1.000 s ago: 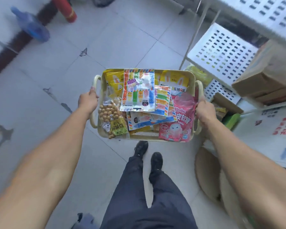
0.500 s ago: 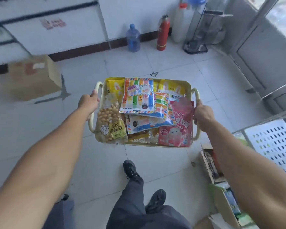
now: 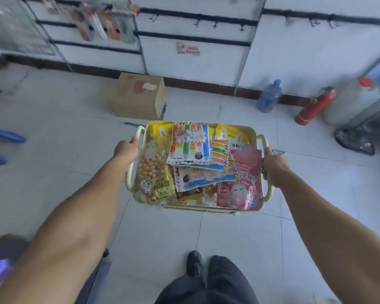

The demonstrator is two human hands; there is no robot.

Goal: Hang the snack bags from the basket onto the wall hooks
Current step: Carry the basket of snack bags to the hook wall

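Note:
I carry a pale yellow basket in front of me, full of snack bags. My left hand grips its left handle and my right hand grips its right handle. Inside lie a clear bag of round yellow beans on the left, a pink candy bag on the right, and a bag with coloured stripes on top of several others. Ahead, black rails with small wall hooks run across the white wall. A few packets hang on the rails at upper left.
A cardboard box stands on the tiled floor against the wall, just beyond the basket. A blue water bottle, a red fire extinguisher and a white jug stand at the right. Blue stool legs show at the left edge.
My view has swung left from the shelving and floor toward the wall with the hook rails. The box now lies straight ahead. Both hands keep the same hold on the basket handles.

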